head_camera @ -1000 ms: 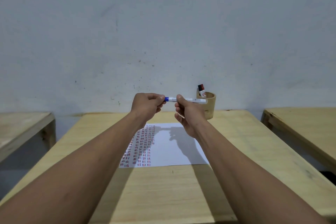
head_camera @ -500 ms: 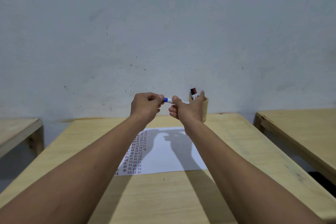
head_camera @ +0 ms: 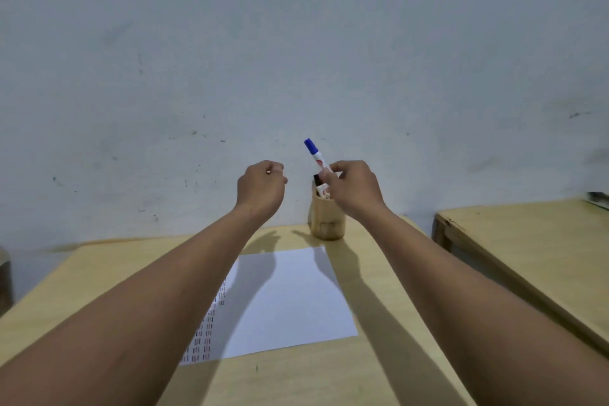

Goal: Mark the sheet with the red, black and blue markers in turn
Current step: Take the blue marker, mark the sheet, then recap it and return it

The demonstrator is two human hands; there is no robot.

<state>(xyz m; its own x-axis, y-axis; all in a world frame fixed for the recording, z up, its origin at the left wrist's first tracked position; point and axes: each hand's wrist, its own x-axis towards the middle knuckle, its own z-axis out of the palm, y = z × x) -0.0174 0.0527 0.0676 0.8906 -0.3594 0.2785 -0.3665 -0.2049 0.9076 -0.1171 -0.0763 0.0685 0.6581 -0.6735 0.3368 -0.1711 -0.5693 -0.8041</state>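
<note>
White paper sheet (head_camera: 290, 300) on my pale wooden table (head_camera: 379, 372) carries rows of marks down its left side, so with my right hand (head_camera: 354, 188) pinching the capped blue-capped white marker (head_camera: 315, 155) over the bamboo cup (head_camera: 326, 221) and my left hand (head_camera: 262, 188) loosely curled and apparently empty, I judge this round nearly finished.

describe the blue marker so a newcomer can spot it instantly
At the far edge of the light wooden desk stands a round bamboo cup. Just above it, the right hand pinches a white marker with a blue cap, the only blue-tipped pen.

sheet (head_camera: 290, 300) on table (head_camera: 379, 372) | cup (head_camera: 326, 217) behind sheet | marker (head_camera: 315, 155) above cup
</note>
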